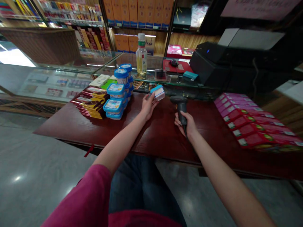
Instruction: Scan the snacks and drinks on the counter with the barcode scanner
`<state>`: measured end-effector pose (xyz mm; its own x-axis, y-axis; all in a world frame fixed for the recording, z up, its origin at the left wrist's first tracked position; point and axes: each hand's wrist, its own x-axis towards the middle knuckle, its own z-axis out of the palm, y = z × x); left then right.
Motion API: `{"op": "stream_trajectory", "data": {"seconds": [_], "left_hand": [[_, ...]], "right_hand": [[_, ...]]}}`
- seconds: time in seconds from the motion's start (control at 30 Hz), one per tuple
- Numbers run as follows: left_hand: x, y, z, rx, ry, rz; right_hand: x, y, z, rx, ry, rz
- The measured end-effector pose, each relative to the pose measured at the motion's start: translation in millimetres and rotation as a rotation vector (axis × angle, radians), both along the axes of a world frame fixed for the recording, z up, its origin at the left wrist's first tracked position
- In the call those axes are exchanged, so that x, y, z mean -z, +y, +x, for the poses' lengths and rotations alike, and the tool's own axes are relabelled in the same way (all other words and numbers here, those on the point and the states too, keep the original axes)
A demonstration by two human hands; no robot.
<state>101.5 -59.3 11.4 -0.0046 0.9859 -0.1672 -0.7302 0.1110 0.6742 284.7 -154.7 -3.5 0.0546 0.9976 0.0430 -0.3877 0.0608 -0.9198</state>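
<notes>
My left hand point(148, 105) holds a small blue-and-white tub point(157, 92) tilted on its side above the dark red counter point(146, 132). My right hand point(186, 123) grips the handle of a black barcode scanner point(180, 105), whose head sits just right of the tub. A stack of several matching blue-lidded tubs point(117, 97) stands to the left of my left hand, touching a pile of flat yellow-and-red packets point(91, 104).
Rows of pink and red flat boxes point(248, 123) cover the counter's right side. A black register and printer point(222, 63) stand behind them. An oil bottle point(141, 55) stands on the glass display case point(59, 78). Shelves of boxed goods point(137, 12) line the back.
</notes>
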Motion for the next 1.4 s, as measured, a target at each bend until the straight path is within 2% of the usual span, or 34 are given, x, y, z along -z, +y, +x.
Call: {"op": "stream_trajectory", "data": {"seconds": [0.1,0.23,0.37,0.5,0.73,0.9,1.1,1.3,1.4], "left_hand": [[11.3,30,5,0.083,-0.063,-0.029],[14.4,45,-4,0.144,-0.132,-0.011],[12.8,46,-12,0.161,-0.176,-0.024],[14.2,45,-12,0.120,-0.200,-0.028],[15.4,47,-7,0.100,-0.166,-0.099],[15.0,47,-10,0.079,-0.150,-0.102],[13.2,48,-9,0.117,-0.151,-0.113],[18.0,48,-11,0.113,-0.105,-0.044],[24.1,47,-11,0.126,0.024,0.053]], "right_hand": [[0,-4,0,0.011,0.033,0.011],[-2,-11,-3,0.011,0.070,0.033],[-5,-18,-6,-0.051,0.074,0.046],[-8,-23,-11,-0.084,0.056,0.054],[-14,-33,-23,-0.018,-0.014,0.105],[-13,-35,-23,-0.007,-0.023,0.132],[-13,-35,-22,-0.032,-0.019,0.131],[-10,-34,-20,-0.034,-0.005,0.147],[-10,-34,-16,0.030,0.018,0.174]]}}
